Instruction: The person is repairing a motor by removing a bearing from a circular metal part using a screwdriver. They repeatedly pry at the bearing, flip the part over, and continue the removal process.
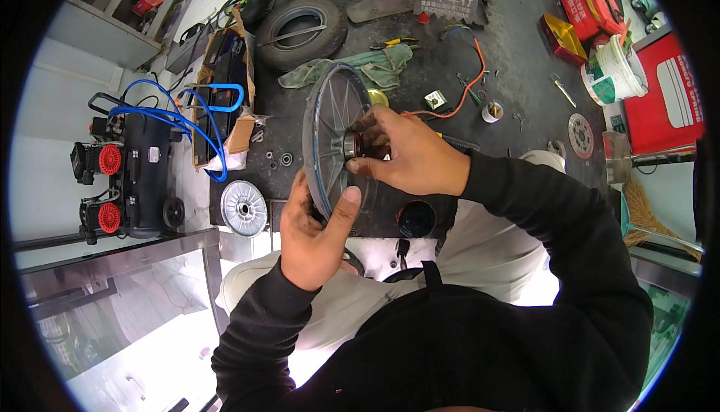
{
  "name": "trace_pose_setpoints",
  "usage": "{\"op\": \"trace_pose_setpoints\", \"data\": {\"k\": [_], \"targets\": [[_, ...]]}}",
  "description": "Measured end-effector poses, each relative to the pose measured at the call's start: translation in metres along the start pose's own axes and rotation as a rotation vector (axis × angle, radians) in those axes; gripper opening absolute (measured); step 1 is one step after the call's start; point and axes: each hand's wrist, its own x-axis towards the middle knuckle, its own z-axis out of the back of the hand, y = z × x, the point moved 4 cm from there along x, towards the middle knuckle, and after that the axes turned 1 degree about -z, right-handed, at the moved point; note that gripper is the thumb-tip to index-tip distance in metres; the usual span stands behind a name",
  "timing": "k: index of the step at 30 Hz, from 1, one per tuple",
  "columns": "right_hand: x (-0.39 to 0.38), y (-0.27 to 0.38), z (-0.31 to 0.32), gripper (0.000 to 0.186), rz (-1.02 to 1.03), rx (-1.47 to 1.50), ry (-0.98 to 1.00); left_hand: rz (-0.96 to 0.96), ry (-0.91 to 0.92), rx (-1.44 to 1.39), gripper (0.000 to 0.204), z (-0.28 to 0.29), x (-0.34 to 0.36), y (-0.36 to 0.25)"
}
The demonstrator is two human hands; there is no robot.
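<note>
Left hand (pixel 315 236) clamps lower rim of spoked wheel (pixel 335 138), held upright on edge; right hand (pixel 405 153) pinches red hub part (pixel 352 144) at wheel centre.

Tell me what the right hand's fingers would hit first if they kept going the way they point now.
The right hand points leftward, its fingers already touching the round metal hub of the grey spoked wheel. They would press into that hub first; depth beyond is unclear.
</note>
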Motion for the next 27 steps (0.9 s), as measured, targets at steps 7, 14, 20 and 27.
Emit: {"op": "trace_pose_setpoints", "data": {"k": [7,14,20,27], "targets": [[0.001,-0.001,-0.001,0.059,-0.04,-0.018,0.044,-0.007,-0.002,0.061,0.048,0.0,-0.002,0.002],[0.001,-0.003,-0.001,0.055,-0.033,-0.017,0.052,0.023,-0.012,0.046,0.056,-0.001,-0.002,-0.003],[0.001,-0.002,0.0,0.05,0.008,-0.058,0.059,0.082,-0.038,-0.009,0.059,0.0,-0.005,-0.003],[-0.001,0.007,0.003,0.048,0.206,-0.139,-0.044,0.044,-0.028,0.003,0.053,0.002,-0.004,-0.005]]}}
